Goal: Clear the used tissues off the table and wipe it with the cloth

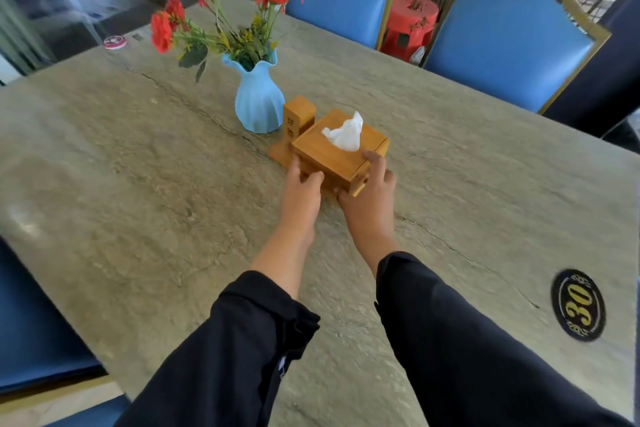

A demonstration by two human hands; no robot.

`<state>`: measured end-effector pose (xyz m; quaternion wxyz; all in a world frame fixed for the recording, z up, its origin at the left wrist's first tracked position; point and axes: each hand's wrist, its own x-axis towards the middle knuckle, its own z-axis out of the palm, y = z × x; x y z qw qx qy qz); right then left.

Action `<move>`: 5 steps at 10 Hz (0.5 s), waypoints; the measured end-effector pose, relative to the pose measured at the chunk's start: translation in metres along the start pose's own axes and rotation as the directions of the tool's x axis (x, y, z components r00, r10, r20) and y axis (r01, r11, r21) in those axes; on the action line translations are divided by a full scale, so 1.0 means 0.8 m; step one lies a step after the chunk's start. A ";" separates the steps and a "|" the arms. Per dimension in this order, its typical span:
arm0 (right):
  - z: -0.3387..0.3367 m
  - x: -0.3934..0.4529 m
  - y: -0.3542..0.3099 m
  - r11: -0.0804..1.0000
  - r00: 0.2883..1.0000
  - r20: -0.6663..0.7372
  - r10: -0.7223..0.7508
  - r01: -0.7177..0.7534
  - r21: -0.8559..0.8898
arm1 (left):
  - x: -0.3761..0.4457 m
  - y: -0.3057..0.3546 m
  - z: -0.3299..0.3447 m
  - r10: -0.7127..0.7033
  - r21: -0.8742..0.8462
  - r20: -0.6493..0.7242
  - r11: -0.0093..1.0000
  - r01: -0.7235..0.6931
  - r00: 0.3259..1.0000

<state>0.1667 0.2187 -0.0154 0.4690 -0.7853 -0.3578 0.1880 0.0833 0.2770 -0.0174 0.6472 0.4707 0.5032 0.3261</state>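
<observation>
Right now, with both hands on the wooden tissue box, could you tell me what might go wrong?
1. The tissue box sits very near the blue vase; pushing it forward could tip the top-heavy flowers.
2. The left hand and right hand hold only its near edge, so lifting may tilt it.

**Readable marks on the desk**

A black oval badge (578,305) set in the desk (138,156) reads "30" in gold numerals. The small wooden holder (294,118) beside the tissue box carries two engraved Chinese characters, blurred, seemingly "牙签".
</observation>
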 end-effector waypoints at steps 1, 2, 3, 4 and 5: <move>0.006 0.020 -0.007 1.000 1.000 0.021 -0.010 0.011 -0.002 | 0.017 0.005 -0.002 0.002 -0.013 0.028 1.000 -0.001 1.000; 0.013 0.035 -0.008 1.000 1.000 0.020 -0.015 0.015 -0.007 | 0.033 0.006 -0.003 0.015 -0.030 0.048 0.999 -0.014 0.999; 0.017 0.043 -0.010 1.000 1.000 0.008 -0.012 0.012 0.000 | 0.041 0.007 -0.002 0.011 -0.039 0.040 0.999 -0.009 0.999; 0.015 0.044 -0.010 1.000 1.000 0.011 -0.013 0.013 0.001 | 0.045 0.005 -0.002 0.013 -0.031 0.035 0.999 -0.012 0.999; 0.010 0.035 -0.014 1.000 0.999 0.049 0.014 -0.014 0.004 | 0.043 0.001 0.000 -0.015 -0.056 0.009 0.998 0.015 1.000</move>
